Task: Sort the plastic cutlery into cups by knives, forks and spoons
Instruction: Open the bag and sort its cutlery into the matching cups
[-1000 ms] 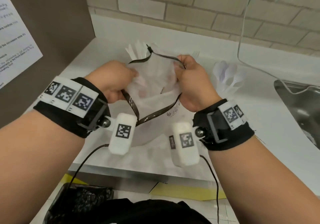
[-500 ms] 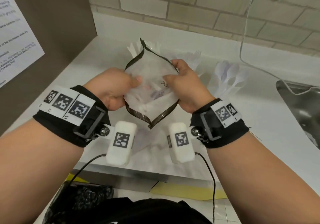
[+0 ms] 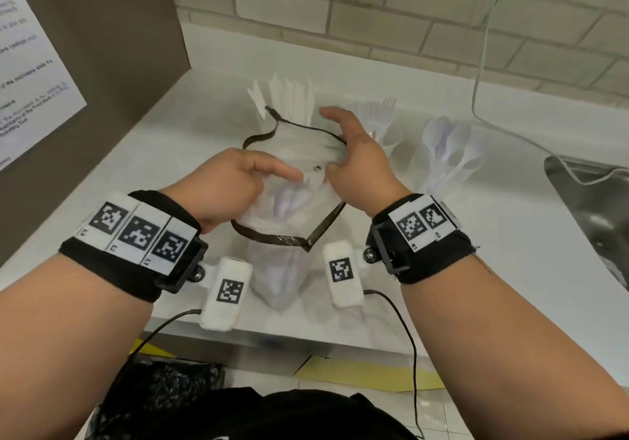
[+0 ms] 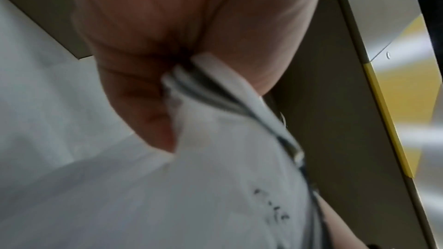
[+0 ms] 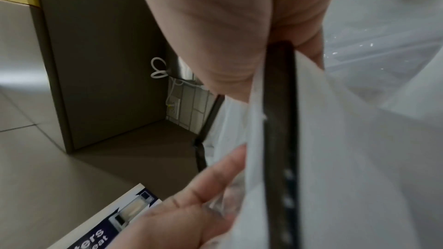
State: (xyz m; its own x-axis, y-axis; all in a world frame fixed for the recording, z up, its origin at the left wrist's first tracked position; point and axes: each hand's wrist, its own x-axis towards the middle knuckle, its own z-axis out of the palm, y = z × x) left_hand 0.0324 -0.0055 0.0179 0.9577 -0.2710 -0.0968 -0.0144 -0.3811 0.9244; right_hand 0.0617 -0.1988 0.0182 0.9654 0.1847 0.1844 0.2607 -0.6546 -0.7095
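Now, line by line.

Bag: a clear plastic bag [image 3: 289, 198] with a dark zip strip around its mouth stands near the front edge of the white countertop [image 3: 493, 235], held up between both hands, mouth upward and pulled open.

Contents: pale cutlery [image 3: 287, 201] shows dimly through the film; which kinds are left inside I cannot tell.

Left hand: the left hand [image 3: 224, 189] pinches the left wall of the bag below the strip, with the forefinger stretched across the mouth; the left wrist view shows its fingers [image 4: 148, 90] curled on folded film.

Right hand: the right hand [image 3: 357, 164] grips the right side of the zip strip between thumb and palm, while its fingers [image 3: 335, 114] spread loosely above the opening.

Key relation: the bag's long axis runs from the front edge upward and toward the wall, so the cutlery lies below and between the two grips; the right hand's free fingers are nearer the mouth, and I judge that hand better placed to reach in.

Cups: toward the back edge stand three cups, well apart from the bag: knives [image 3: 289, 96] at the left, forks [image 3: 381, 116] in the middle, spoons [image 3: 449, 143] at the right.

Room: a brown panel with a printed notice [image 3: 30, 75] closes off the left edge, a brick wall [image 3: 374, 14] runs behind, and a steel sink [image 3: 592, 208] lies at the right edge.
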